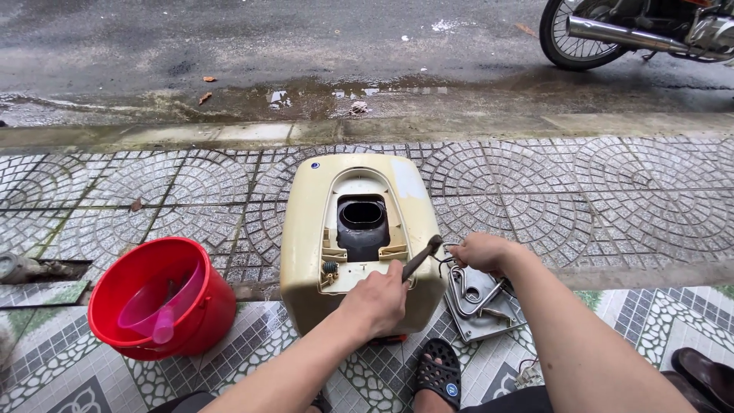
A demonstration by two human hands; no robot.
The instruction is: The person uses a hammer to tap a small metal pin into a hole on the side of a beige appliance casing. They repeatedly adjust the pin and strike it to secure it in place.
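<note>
Head view: your left hand (376, 300) is closed around the handle of a dark tool (422, 258), whose shaft angles up and to the right over the lower right edge of the cream plastic housing (306, 229). That housing lies open side up on the patterned tile pavement (612, 199), straddling the step onto the nearer tiles. Your right hand (480, 251) is curled just beside the tool's tip, fingers pinched on thin dark wires (446, 260) leading to a metal plate with a bent heating element (474, 294) beside the housing. Whether it grips firmly, I cannot tell.

Judgement: keep the tool tip seated squarely, lever in small strokes, and hold the wires slack, away from the tip. Brace the housing; it may rock on the step.

Nearby: red bucket (164, 306) with pink scoop (157, 306) at left; black sandal (437, 373) below.
</note>
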